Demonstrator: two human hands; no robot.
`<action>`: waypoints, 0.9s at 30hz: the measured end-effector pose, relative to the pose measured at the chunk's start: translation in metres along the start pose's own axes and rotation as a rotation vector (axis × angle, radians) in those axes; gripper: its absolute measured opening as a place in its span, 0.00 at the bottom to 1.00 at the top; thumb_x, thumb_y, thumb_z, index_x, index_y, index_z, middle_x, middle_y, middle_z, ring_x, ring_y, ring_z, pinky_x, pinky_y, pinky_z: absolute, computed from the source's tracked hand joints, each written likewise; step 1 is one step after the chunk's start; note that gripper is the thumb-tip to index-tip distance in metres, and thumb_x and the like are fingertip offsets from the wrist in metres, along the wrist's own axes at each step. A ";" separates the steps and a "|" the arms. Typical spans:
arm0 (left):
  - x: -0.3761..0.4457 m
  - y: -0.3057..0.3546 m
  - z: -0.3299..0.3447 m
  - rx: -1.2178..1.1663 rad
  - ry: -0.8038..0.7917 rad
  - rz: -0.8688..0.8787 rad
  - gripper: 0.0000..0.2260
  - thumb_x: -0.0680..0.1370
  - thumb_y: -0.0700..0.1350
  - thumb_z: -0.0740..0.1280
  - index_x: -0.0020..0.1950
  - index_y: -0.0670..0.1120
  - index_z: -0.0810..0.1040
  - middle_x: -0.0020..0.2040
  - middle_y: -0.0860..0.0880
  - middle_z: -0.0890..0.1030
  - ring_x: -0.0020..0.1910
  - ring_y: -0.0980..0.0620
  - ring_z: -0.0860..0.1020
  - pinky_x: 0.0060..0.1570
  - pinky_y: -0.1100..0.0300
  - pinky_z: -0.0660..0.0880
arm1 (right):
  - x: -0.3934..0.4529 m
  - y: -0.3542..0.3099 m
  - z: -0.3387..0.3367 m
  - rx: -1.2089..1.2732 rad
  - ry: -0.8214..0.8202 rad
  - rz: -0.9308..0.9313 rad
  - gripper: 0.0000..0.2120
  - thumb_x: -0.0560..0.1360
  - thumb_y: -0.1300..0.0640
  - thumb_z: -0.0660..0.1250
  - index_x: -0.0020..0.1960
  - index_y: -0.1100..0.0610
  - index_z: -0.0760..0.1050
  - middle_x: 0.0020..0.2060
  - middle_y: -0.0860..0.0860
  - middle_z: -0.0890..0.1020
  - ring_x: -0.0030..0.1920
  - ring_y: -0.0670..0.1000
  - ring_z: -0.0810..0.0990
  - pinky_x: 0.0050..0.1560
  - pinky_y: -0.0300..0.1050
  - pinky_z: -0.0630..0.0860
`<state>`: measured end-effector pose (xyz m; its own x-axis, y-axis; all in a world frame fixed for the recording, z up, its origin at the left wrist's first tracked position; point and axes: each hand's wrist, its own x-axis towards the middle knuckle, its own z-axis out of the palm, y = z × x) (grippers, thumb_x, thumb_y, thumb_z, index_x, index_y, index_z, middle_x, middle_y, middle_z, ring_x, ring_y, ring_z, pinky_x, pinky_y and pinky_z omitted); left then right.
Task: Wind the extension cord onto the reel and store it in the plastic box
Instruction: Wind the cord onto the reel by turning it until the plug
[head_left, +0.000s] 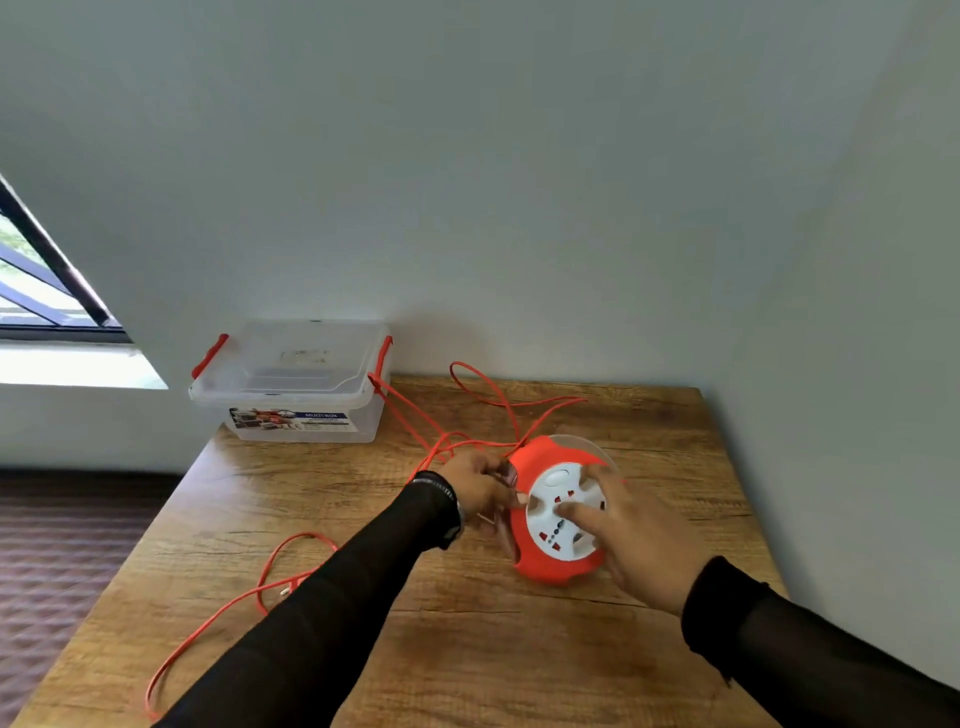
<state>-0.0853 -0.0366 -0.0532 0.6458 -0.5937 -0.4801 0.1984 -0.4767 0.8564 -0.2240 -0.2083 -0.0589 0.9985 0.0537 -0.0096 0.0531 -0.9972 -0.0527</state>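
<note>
Winding barely begun, I judge: left hand (480, 486) pinches cord (291, 571) beside reel (558, 512), right hand (636, 545) spread flat on it, box (291, 387) still lidded.

The round orange-and-white cord reel (563, 512) lies on the wooden table (467, 649), right of centre. The lidded clear plastic box (296, 387) stands at the table's far left corner, well apart. The thin orange cord (291, 558) loops between them and trails toward the near left edge.
</note>
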 end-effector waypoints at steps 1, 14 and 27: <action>0.002 0.002 -0.001 0.027 -0.007 -0.021 0.07 0.72 0.36 0.72 0.45 0.44 0.75 0.39 0.44 0.78 0.33 0.47 0.79 0.39 0.54 0.79 | 0.001 -0.001 -0.001 -0.059 -0.037 -0.018 0.29 0.74 0.59 0.64 0.72 0.42 0.61 0.73 0.56 0.59 0.63 0.58 0.71 0.54 0.48 0.73; 0.012 0.009 0.013 0.091 0.083 0.116 0.34 0.66 0.38 0.77 0.64 0.52 0.61 0.42 0.50 0.76 0.37 0.49 0.80 0.33 0.50 0.80 | 0.002 0.009 0.019 -0.047 0.050 0.069 0.30 0.77 0.41 0.55 0.74 0.37 0.44 0.57 0.52 0.77 0.57 0.55 0.73 0.52 0.47 0.68; 0.005 -0.008 0.043 -0.020 0.214 0.205 0.09 0.70 0.40 0.74 0.46 0.50 0.78 0.37 0.52 0.78 0.32 0.52 0.79 0.32 0.57 0.79 | 0.010 -0.014 0.025 0.915 0.142 0.665 0.40 0.72 0.36 0.65 0.76 0.51 0.53 0.66 0.56 0.74 0.63 0.57 0.75 0.56 0.47 0.74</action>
<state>-0.1157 -0.0638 -0.0703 0.8140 -0.5254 -0.2477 0.0609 -0.3468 0.9359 -0.2154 -0.1920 -0.0836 0.8211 -0.5356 -0.1974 -0.4577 -0.4110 -0.7884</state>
